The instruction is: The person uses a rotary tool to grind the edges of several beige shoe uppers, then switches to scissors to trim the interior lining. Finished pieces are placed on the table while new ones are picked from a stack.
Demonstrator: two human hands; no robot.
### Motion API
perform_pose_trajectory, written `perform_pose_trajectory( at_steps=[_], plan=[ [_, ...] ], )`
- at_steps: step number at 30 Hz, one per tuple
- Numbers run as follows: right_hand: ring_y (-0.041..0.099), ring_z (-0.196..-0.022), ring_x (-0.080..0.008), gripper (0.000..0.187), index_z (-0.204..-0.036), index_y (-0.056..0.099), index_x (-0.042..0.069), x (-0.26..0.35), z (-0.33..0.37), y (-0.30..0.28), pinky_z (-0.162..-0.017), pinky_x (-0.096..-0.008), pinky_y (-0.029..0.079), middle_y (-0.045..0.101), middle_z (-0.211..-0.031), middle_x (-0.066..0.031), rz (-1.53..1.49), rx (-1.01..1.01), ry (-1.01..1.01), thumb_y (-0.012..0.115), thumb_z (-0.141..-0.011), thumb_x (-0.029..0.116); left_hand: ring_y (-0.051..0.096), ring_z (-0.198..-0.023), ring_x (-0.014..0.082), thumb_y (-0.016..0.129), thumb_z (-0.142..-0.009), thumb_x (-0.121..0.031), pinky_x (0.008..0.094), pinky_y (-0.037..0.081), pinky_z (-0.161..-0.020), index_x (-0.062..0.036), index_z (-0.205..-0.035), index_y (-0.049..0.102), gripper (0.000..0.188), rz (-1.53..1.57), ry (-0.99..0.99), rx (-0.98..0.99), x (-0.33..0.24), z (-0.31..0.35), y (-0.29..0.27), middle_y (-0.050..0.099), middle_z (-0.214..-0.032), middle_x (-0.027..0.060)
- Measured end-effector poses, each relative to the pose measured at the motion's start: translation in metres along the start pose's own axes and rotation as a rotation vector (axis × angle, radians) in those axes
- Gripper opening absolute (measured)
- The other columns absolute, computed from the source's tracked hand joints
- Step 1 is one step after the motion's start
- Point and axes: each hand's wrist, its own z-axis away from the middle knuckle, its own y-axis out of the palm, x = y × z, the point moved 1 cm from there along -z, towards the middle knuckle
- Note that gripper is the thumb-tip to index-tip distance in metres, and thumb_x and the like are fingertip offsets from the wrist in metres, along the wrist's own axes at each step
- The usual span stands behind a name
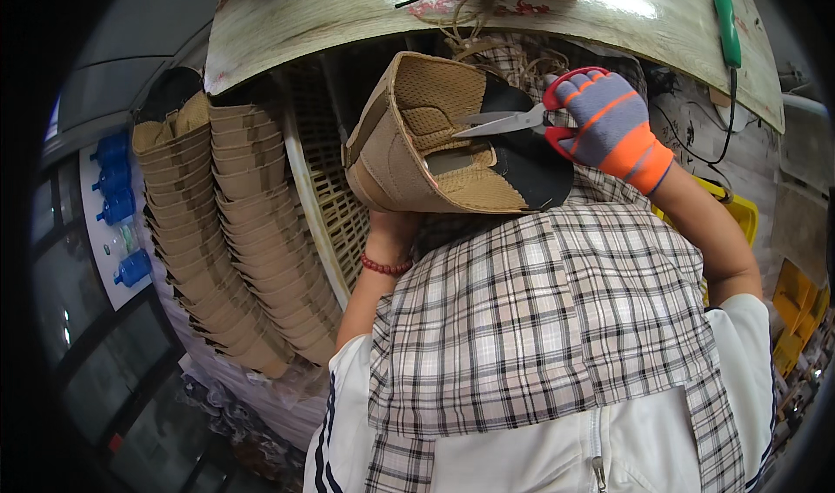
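A tan boot upper [383, 158] with a dark tongue or flap [526, 158] is tilted over my lap, its mesh-lined inside facing me. My left hand [393, 228] supports it from below; the fingers are hidden behind the upper, and a red bead bracelet circles the wrist. In my right hand [609, 120], gloved in grey and orange with bare fingertips, is a pair of scissors [513, 122] with red handles. Its blades are slightly apart and reach over the opening of the upper, the tips near the lining. Whether they touch the material I cannot tell.
Two stacked rows of tan uppers [248, 162] stand on the left, beside a cream plastic crate [304, 180]. Ahead is a wood-patterned table [322, 23] with loose cords [474, 45] at its edge. A green corded tool [727, 27] lies right; a yellow bin [741, 213] stands below.
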Motion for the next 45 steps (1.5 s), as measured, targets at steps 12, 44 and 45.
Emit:
perform_pose_trajectory(
  at_steps=[12, 44, 45],
  plan=[
    [0.062, -0.077, -0.0255, 0.033, -0.094, 0.065, 0.014, -0.004, 0.005, 0.005, -0.07, -0.0366, 0.05, 0.065, -0.082, -0.006, 0.042, 0.014, 0.023, 0.08, -0.071, 0.031, 0.066, -0.089, 0.0148, 0.059, -0.098, -0.042, 0.0284, 0.052, -0.077, 0.0001, -0.105, 0.064, 0.043, 0.109, -0.012, 0.013, -0.005, 0.002, 0.01, 0.069, -0.098, 0.0088],
    [0.069, -0.072, -0.0286, 0.039, -0.102, 0.07, 0.009, 0.015, -0.001, -0.013, -0.064, -0.0368, 0.054, 0.069, -0.075, -0.012, -0.21, 0.466, 0.664, 0.075, -0.079, 0.04, 0.065, -0.092, 0.0164, 0.062, -0.097, -0.036, 0.031, 0.052, -0.082, 0.0005, -0.112, 0.06, 0.04, -0.141, 0.183, 0.02, 0.007, -0.003, 0.008, 0.067, -0.105, 0.0085],
    [0.068, -0.068, -0.0322, 0.044, -0.107, 0.071, 0.01, 0.007, 0.012, 0.007, -0.064, -0.0384, 0.054, 0.068, -0.072, -0.0133, -0.226, 0.295, 0.564, 0.07, -0.082, 0.047, 0.064, -0.094, 0.0163, 0.061, -0.098, -0.036, 0.0312, 0.051, -0.084, 0.0012, -0.114, 0.06, 0.041, -0.179, 0.2, 0.031, 0.008, -0.004, 0.007, 0.067, -0.107, 0.0088]
  ],
)
